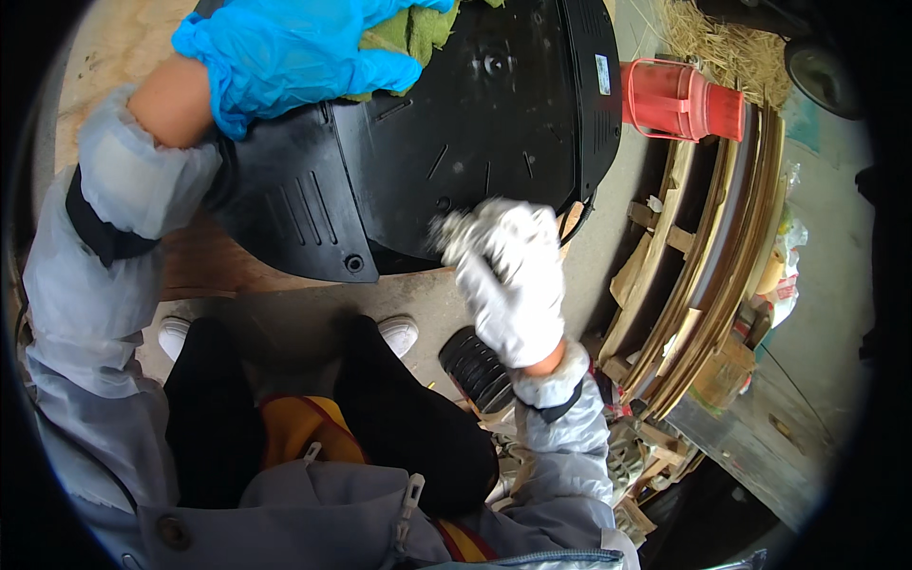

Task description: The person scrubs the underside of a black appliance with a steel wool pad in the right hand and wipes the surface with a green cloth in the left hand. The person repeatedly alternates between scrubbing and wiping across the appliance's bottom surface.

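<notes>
A large black moulded plastic shell point(408, 190) lies in front of me, with slots, ribs and a round hole near its lower corner. My left hand point(275, 62), in a blue glove, is closed on a green cloth point(413, 38) that rests on the shell's upper left part. Over the shell's near right edge is my right hand point(513, 280), in a white glove with greyish soiling. Motion smears its fingers, so I cannot make out whether anything is in them.
Under the shell is a wooden board point(214, 261). A red thermos-like flask point(674, 100) lies to the right, above stacked wooden slats point(708, 256). Straw point(727, 47) is at the far right. A black ribbed object point(475, 369) stands on the floor below my right hand.
</notes>
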The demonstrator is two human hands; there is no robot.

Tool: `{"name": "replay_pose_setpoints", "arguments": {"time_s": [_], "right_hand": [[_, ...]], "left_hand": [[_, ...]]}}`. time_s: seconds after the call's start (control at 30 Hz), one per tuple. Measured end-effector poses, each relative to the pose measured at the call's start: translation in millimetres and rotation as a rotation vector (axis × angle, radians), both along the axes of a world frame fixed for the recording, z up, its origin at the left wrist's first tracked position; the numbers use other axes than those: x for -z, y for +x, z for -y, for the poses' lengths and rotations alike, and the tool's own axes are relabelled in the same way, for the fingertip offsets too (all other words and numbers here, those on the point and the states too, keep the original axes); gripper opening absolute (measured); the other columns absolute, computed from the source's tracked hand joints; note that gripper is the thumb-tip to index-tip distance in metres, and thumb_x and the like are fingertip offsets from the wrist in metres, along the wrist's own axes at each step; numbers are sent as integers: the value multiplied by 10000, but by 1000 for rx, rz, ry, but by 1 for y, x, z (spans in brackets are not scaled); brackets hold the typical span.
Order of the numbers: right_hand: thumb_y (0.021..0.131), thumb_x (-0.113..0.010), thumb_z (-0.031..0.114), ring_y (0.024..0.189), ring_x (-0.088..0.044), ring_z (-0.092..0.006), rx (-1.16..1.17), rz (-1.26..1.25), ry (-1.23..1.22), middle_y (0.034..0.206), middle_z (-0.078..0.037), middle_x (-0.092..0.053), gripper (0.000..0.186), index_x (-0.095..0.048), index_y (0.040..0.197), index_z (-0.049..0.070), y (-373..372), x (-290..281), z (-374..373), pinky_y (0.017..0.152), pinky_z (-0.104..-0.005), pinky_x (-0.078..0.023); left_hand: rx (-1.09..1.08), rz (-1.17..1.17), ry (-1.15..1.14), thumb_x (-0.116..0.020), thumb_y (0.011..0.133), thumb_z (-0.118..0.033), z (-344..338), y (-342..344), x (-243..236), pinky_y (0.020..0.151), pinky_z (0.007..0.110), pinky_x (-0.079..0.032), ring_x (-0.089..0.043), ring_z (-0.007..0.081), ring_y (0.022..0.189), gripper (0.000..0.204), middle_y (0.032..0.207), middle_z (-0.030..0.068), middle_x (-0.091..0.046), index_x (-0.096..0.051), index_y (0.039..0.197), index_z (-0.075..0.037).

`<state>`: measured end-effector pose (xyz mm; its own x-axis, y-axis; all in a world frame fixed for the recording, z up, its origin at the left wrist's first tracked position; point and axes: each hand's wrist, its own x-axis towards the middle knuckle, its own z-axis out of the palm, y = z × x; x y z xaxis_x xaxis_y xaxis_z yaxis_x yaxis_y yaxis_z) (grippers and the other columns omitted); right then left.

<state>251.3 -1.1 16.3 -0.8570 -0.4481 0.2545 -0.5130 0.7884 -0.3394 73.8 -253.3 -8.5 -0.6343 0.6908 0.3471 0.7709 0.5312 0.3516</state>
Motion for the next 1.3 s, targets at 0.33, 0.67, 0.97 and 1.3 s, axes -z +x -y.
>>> {"name": "replay_pose_setpoints", "arguments": {"time_s": [0.33, 0.67, 0.97, 1.3], "right_hand": [[813, -781, 23, 767, -548, -281, 184, 67, 48, 852, -66, -632, 135, -700, 891, 97, -23, 6, 3, 725, -384, -447], [833, -753, 60, 762, -556, -288, 169, 107, 148, 864, -61, -655, 100, -688, 901, 95, -30, -7, 8, 723, -403, -462], [806, -726, 31, 755, -557, -282, 122, 118, 167, 845, -40, -666, 120, -692, 861, 132, -34, -11, 7, 704, -405, -451], [831, -681, -51, 798, -626, -279, 173, 272, 178, 847, -71, -688, 153, -675, 839, 101, -41, -18, 18, 781, -392, -489]], "left_hand": [[4, -62, 96, -737, 863, -445, 0, 1, 8, 1074, 530, -452, -574, 437, 1215, 549, 1388, 240, -602, -703, 1300, -115], [0, -49, 183, -726, 856, -418, -2, 2, 13, 1067, 539, -443, -559, 446, 1208, 518, 1363, 239, -597, -697, 1265, -100], [62, 0, 223, -729, 844, -405, 2, -4, 15, 1037, 532, -447, -563, 443, 1170, 498, 1313, 243, -605, -695, 1215, -74], [42, -50, 213, -725, 858, -394, 1, -4, 21, 1082, 536, -428, -556, 442, 1207, 510, 1343, 246, -597, -699, 1241, -58]]}}
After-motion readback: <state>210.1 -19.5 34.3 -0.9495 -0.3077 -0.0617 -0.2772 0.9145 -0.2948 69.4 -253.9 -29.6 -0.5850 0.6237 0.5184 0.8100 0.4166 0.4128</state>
